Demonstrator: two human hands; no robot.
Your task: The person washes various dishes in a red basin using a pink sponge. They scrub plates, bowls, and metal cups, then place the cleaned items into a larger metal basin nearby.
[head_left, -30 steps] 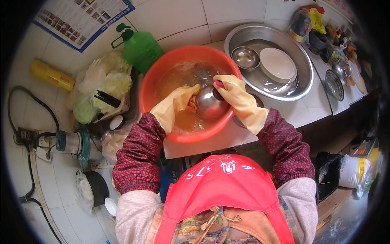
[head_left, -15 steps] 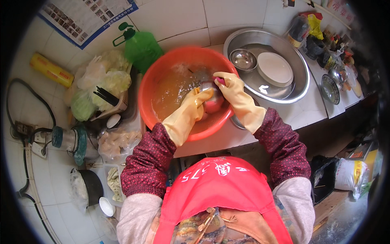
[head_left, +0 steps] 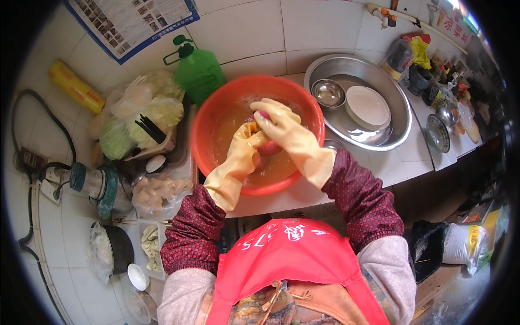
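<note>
The red tub (head_left: 198, 145) sits below the left grip (head_left: 242, 145), maybe to catch drips. That grip pinches a shiny bowl (head_left: 270, 148) just to its right, likely so it won't slip. The right grip (head_left: 284, 127) pinches a pink pad (head_left: 264, 115).
</note>
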